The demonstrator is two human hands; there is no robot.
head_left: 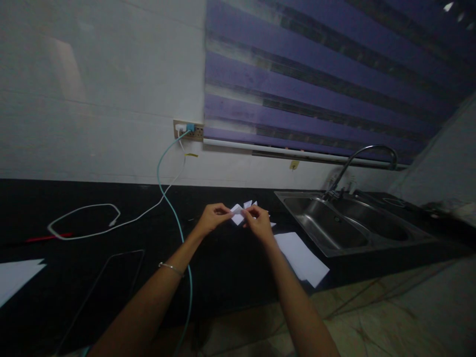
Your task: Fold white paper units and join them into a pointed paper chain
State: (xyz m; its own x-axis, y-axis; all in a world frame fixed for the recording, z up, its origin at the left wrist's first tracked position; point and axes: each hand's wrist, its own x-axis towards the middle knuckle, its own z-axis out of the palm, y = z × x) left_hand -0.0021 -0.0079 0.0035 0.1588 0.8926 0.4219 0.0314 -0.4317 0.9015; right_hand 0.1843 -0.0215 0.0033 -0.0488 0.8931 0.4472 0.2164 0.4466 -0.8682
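Between my two hands is a small folded piece of white paper (238, 219), held above the black counter. My left hand (214, 218) pinches its left corner between thumb and fingers. On the opposite side, my right hand (258, 221) grips the right corner the same way. Just behind my right hand, more small folded white paper pieces (248, 204) show, partly hidden by the fingers. White paper sheets (303, 258) lie on the counter to the right of my right forearm.
A double steel sink (323, 223) with a curved faucet (349, 161) is set in at the right. A teal cable (174, 213) and a white cable (85, 237) run from the wall outlet (189, 130). More paper (18, 277), a red pen-like object (48, 237) and a dark flat panel (107, 292) lie left.
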